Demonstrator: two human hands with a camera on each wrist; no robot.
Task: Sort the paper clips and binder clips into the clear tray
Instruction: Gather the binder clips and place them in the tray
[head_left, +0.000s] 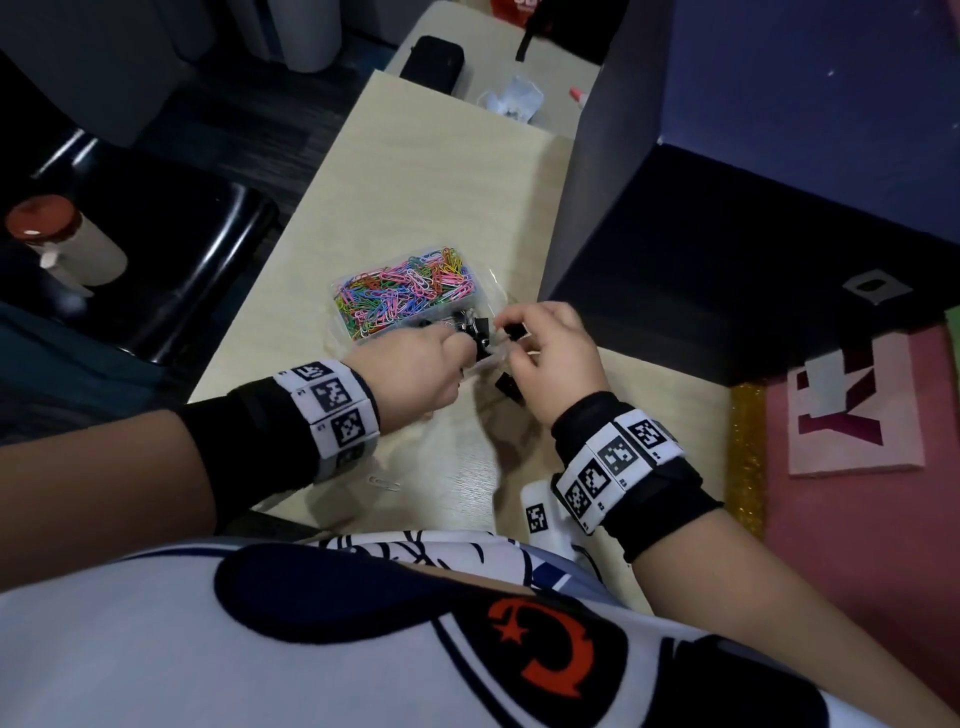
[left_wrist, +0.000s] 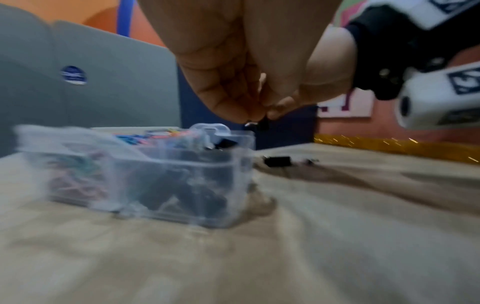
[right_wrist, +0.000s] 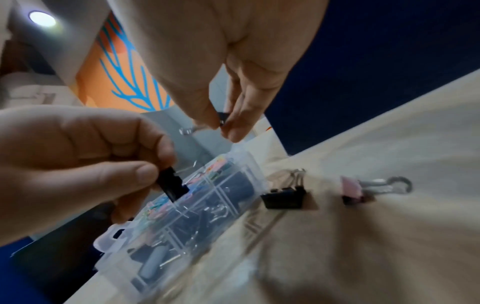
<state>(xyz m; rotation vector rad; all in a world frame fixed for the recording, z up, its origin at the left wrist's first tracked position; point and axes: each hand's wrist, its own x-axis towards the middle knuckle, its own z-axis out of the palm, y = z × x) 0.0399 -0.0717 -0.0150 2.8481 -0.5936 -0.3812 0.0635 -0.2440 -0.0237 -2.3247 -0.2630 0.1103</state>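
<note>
Pinched between my right thumb and forefinger is a small black binder clip (right_wrist: 173, 184); the right hand (head_left: 553, 358) holds it just above the near right corner of the clear tray (head_left: 340, 291). My left hand (head_left: 413, 366) is curled too, and its fingertips (right_wrist: 233, 131) nip a second black clip (right_wrist: 223, 117) with a silver wire handle sticking out sideways, poised over the tray's near end. Both hands are close together, not touching as far as I can tell.

Colored paper clips (head_left: 402, 291) fill the far part of the tray, while black binder clips (head_left: 470, 325) are heaped in the near compartments, right under my fingers. On the table (head_left: 415, 182), just off the tray's right side, lies a loose black binder clip (right_wrist: 284, 197), and a little farther out a pink one (right_wrist: 351, 191), apart from each other. One pale paper clip (head_left: 385, 483) lies alone near the table's front edge, below my left wrist.
</note>
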